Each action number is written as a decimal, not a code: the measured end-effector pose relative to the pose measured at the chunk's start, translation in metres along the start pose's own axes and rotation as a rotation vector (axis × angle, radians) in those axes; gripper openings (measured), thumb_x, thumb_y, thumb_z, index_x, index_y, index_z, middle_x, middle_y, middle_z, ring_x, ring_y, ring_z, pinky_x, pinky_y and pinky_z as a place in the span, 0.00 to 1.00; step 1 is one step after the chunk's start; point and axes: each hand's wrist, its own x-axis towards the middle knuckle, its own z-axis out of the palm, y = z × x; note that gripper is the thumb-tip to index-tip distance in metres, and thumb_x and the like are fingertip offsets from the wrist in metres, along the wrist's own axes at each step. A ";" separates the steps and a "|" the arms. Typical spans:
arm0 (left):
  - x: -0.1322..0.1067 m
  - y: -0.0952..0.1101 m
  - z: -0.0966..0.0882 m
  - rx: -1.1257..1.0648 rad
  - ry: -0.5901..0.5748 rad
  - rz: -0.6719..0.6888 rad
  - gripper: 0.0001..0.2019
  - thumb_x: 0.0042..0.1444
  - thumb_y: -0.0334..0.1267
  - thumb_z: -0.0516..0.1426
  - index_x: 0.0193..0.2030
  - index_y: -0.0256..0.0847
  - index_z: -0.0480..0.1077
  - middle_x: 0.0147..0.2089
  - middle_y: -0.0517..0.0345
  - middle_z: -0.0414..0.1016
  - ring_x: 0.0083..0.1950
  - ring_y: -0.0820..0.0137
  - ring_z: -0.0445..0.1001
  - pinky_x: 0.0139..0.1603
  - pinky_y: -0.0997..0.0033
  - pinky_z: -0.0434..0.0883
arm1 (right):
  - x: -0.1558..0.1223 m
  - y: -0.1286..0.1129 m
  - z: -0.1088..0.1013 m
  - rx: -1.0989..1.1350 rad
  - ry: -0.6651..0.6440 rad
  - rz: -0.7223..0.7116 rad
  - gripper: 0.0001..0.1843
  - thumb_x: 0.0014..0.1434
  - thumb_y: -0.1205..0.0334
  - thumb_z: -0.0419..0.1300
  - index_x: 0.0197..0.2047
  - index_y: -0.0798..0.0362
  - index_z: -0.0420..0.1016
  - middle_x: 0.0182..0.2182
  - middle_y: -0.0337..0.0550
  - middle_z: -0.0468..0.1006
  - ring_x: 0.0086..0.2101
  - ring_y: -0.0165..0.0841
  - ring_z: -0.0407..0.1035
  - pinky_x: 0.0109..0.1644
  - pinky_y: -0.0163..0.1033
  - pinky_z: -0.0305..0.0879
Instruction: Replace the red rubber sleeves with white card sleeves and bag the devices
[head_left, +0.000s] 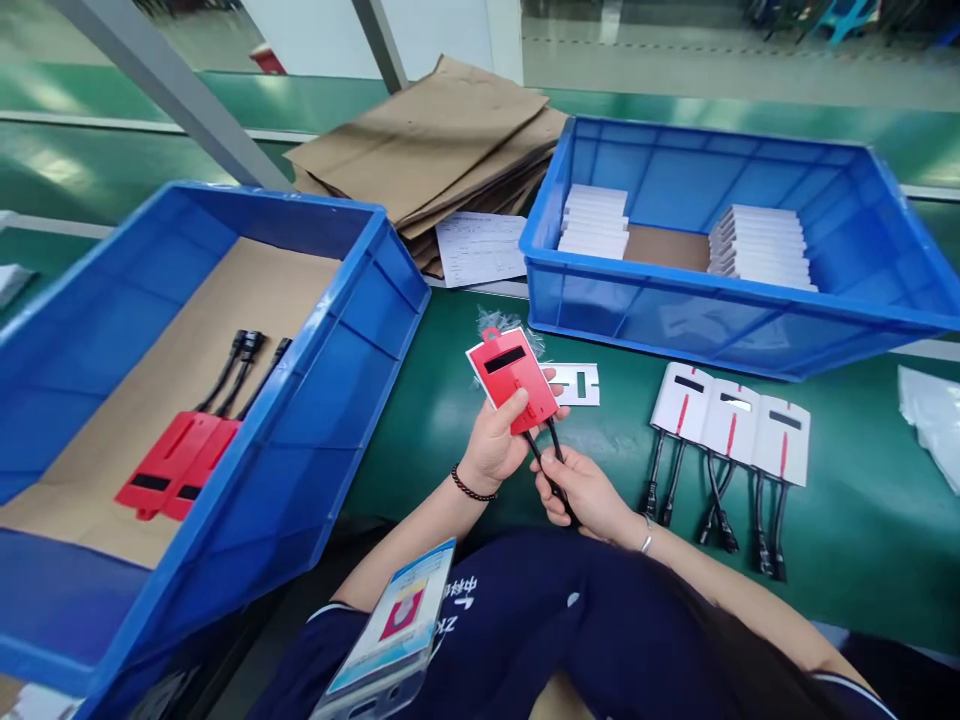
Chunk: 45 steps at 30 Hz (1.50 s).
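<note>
My left hand [501, 430] grips a flat red device [501, 378] with a black window, its thumb across the front and a white edge showing behind it. Two black cables [553, 455] hang from the device's lower end, and my right hand [574, 485] has its fingers closed around them. Partly behind my left fingertips, a white cut-out panel [581, 384] lies on the green table. To the right, three white-covered devices [729, 415] lie side by side, each with a red strip, a dark window and black cables pointing toward me.
On the left stands a blue bin [375, 300] holding red devices [171, 460] on cardboard. A second blue bin [675, 310] at the back right contains stacked white panels [761, 245]. Between them are brown cardboard sheets [435, 130] and a printed paper [480, 250]. Clear plastic [930, 415] lies far right.
</note>
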 end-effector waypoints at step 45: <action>-0.002 0.013 -0.011 -0.099 -0.150 -0.499 0.24 0.69 0.48 0.41 0.56 0.37 0.71 0.53 0.44 0.78 0.51 0.49 0.79 0.46 0.44 0.78 | 0.045 -0.127 -0.009 -1.323 0.258 -0.831 0.09 0.63 0.64 0.54 0.41 0.54 0.75 0.38 0.44 0.79 0.40 0.36 0.71 0.46 0.42 0.66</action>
